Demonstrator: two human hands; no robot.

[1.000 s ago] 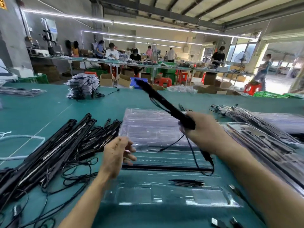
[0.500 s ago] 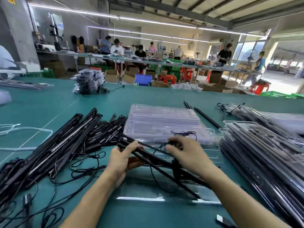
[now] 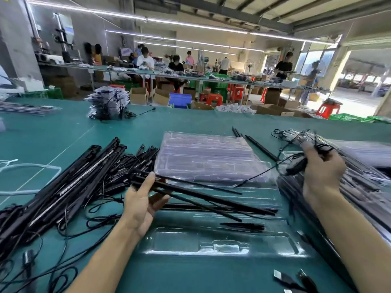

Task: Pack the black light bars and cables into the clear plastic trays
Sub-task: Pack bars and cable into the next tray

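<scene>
My left hand (image 3: 140, 200) holds the left ends of a few black light bars (image 3: 203, 196), which slant to the right over an open clear plastic tray (image 3: 211, 246) lying in front of me. My right hand (image 3: 321, 170) is raised at the right and grips a black cable plug and bundle (image 3: 296, 166); a thin cable (image 3: 256, 176) hangs from it toward the tray. A small black part (image 3: 243, 226) lies in the tray.
A big heap of black bars and cables (image 3: 63, 187) lies at left. A stack of clear trays (image 3: 207, 159) stands behind the open tray. Packed trays (image 3: 359, 187) are stacked at right. Loose bars (image 3: 260, 146) and USB plugs (image 3: 294, 282) lie on the green table.
My right hand has let go of the bars and lifted up to the right, pulling the cable bundle with it. My left hand still holds the bars, now spread lower over the tray.
</scene>
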